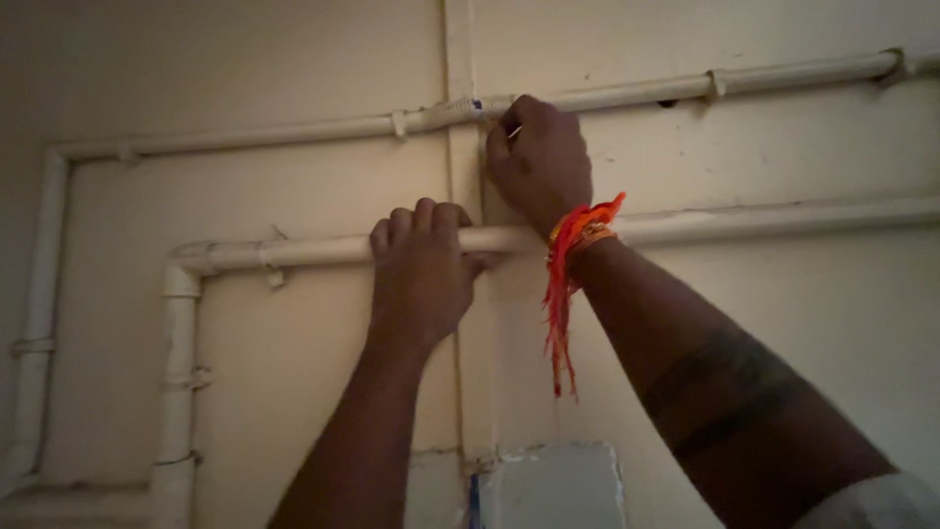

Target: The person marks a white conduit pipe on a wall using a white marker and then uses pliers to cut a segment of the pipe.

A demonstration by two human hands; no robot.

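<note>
Head view: left hand (423, 264) curls its fingers over the lower white pipe (323, 250) on the wall (294, 372), gripping it, likely to steady it. Right hand (539, 162), orange thread band (571, 245) at the wrist, pinches a small thin tool (513, 131), kind unclear, against the upper pipe (607, 96) beside the vertical pipe (458, 59).

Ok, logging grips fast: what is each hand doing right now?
Left hand: closed around the lower white pipe.
Right hand: closed on a small thin object at the upper pipe; what it is cannot be told.
</note>
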